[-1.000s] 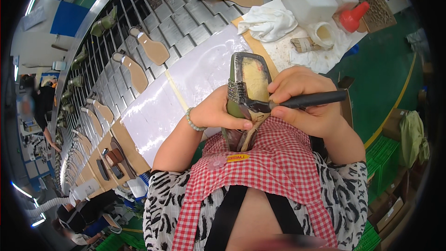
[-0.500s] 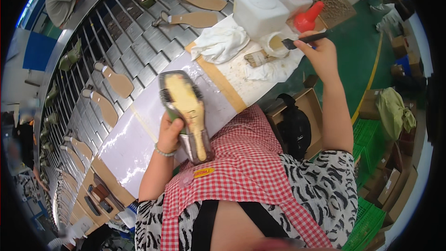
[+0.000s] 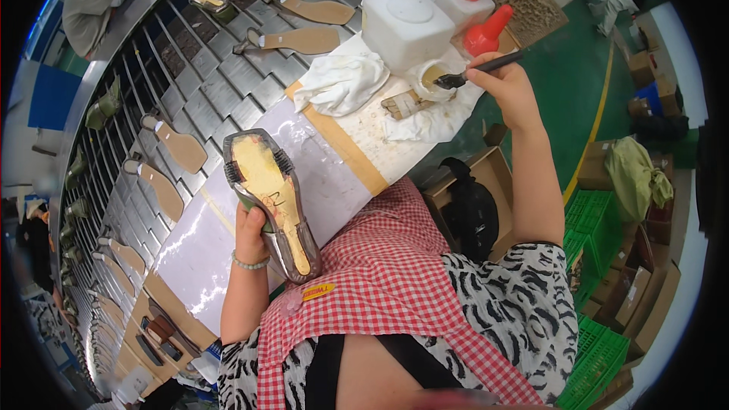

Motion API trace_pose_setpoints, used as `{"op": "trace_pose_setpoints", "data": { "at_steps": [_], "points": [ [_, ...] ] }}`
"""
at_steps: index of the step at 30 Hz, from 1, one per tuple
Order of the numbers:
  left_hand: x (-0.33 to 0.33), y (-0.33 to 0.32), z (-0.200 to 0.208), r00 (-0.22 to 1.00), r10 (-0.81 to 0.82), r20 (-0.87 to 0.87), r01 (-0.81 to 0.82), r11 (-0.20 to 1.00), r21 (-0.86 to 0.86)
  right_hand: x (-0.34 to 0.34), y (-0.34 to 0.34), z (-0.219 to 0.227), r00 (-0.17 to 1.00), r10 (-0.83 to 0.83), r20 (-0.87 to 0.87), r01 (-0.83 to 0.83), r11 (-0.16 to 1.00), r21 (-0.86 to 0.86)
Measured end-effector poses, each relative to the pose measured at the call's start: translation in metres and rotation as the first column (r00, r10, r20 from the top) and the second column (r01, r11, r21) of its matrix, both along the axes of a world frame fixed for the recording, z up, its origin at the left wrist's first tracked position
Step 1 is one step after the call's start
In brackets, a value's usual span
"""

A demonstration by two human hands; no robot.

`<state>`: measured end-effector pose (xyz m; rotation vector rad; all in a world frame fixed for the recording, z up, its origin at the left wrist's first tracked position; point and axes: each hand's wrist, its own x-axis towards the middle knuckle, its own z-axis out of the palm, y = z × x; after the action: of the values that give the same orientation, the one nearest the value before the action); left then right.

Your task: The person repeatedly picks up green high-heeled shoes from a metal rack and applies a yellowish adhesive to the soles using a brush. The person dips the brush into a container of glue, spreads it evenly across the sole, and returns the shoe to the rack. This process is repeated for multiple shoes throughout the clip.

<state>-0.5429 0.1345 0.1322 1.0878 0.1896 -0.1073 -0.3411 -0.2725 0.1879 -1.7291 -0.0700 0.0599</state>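
My left hand grips an unfinished shoe around its side, its yellowish underside turned up toward me and its narrow end near my apron. Dark edging runs around the wider end. In my right hand, fingers are pinched on the black handle of a brush. The dark bristles reach into the mouth of a small white jar with yellowish contents. Beside the jar lies a tan, block-like piece on a white cloth.
Large white containers with red conical tops stand behind the jar. A crumpled white cloth lies to their left. Beyond, soles and shoes rest on a slatted metal conveyor. Green crates and cardboard boxes are at right.
The bristles have moved from the jar's rim into its mouth, and the brush handle is tilted more. The shoe has shifted left and slightly down in the view, which has itself shifted.
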Motion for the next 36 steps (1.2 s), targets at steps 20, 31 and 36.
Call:
{"op": "trace_pose_setpoints", "data": {
  "at_steps": [20, 31, 36],
  "points": [
    [0.009, -0.019, -0.006, 0.948, -0.006, -0.319, -0.104, 0.941, -0.323, -0.005, -0.016, -0.064, 0.835, 0.003, -0.551, 0.478, 0.491, 0.728],
    [0.023, -0.042, 0.021, 0.981, -0.144, -0.129, 0.114, 0.971, -0.212, -0.108, 0.083, 0.030, 0.910, 0.407, 0.084, -0.380, 0.733, 0.565],
    [0.018, -0.046, 0.035, 0.984, -0.124, -0.125, 0.108, 0.986, -0.123, -0.138, 0.125, 0.028, 0.849, 0.526, 0.047, -0.506, 0.785, 0.358]
  ]
}}
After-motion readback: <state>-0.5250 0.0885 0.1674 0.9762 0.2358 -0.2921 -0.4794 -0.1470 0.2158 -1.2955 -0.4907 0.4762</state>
